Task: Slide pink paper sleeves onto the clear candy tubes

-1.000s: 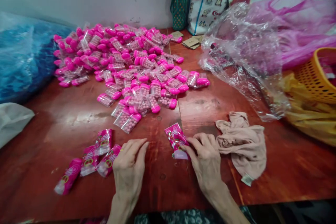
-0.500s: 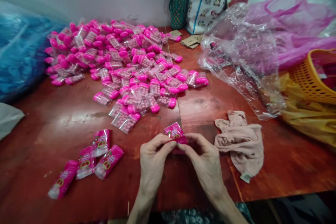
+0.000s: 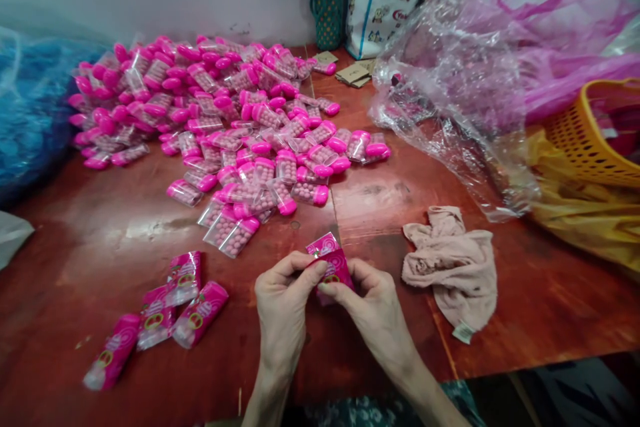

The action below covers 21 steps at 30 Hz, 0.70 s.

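Observation:
Between both hands is a pink printed wrapper (image 3: pixel 334 265), held low over the table. My left hand (image 3: pixel 286 293) pinches its left side with thumb and fingertips. From the other side my right hand (image 3: pixel 373 297) grips it, thumb across the lower front. I cannot tell whether anything is inside the wrapper. To the left lie several wrapped candy containers (image 3: pixel 200 313) in the same pink print. Beyond the hands spreads a large heap of clear candy containers (image 3: pixel 235 230) with pink caps and pale pink balls in them.
A stained pink cloth (image 3: pixel 453 267) lies right of my hands on the red-brown table (image 3: pixel 370 360). Farther right are crumpled clear plastic (image 3: pixel 450 100) and a yellow basket (image 3: pixel 575 127). A blue bag (image 3: pixel 35 107) stands at the left, a white printed bag (image 3: pixel 385 3) behind.
The wrapper's printed front now shows more between my hands, with its upper part opened or shifted upward. My right thumb has moved left across it. The whole view has shifted slightly.

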Each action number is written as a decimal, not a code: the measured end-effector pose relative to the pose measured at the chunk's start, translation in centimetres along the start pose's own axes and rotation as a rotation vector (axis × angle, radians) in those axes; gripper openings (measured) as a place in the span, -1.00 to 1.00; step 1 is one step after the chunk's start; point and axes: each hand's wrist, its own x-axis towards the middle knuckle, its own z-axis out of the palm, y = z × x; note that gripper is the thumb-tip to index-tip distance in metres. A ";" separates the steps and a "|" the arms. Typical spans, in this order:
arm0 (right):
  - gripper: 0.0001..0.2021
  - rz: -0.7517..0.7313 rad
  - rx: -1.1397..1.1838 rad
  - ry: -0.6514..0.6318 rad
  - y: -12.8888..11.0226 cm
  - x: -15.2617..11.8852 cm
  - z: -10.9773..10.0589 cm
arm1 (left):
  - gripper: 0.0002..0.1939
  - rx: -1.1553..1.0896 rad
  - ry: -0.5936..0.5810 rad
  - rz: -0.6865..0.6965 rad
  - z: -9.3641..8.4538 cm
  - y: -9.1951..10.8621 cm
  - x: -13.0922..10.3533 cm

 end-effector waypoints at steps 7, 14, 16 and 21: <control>-0.72 -0.299 -0.305 -0.022 2.0 -1.1 3.0 | -0.86 -0.049 0.101 -0.207 -4.1 0.2 -1.6; -0.61 -0.483 -0.483 -0.021 2.1 -0.6 2.8 | -0.87 -0.148 0.120 -0.142 -3.3 -0.1 -1.3; -0.60 -0.486 -0.527 -0.017 1.6 -0.4 2.5 | -0.87 -0.195 0.110 -0.170 -2.8 -0.1 -1.2; -0.76 -0.214 -0.385 -0.157 0.2 -0.3 1.9 | -0.83 -0.283 0.131 -0.233 -2.4 -0.1 -0.7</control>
